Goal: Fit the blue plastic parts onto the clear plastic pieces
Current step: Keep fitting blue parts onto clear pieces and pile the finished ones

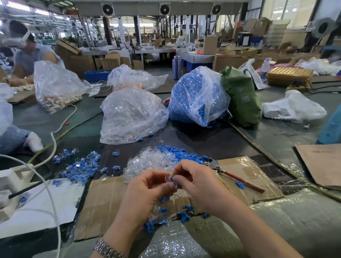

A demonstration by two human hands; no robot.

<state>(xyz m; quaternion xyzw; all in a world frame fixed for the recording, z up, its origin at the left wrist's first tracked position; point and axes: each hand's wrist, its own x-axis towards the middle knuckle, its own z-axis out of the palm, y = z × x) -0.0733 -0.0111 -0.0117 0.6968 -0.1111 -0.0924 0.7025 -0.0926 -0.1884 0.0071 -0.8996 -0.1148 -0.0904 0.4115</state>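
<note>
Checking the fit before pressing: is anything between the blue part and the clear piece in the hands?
Nothing visible. The left hand and right hand pinch the blue part right against the clear piece; fingertips hide the joint itself.

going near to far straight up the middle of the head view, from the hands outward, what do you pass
left hand and right hand pinching a blue part → loose pile of clear pieces → bag of clear pieces → another clear bag

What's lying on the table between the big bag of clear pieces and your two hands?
In the head view, a loose heap of clear pieces with blue parts scattered along its right side.
</note>
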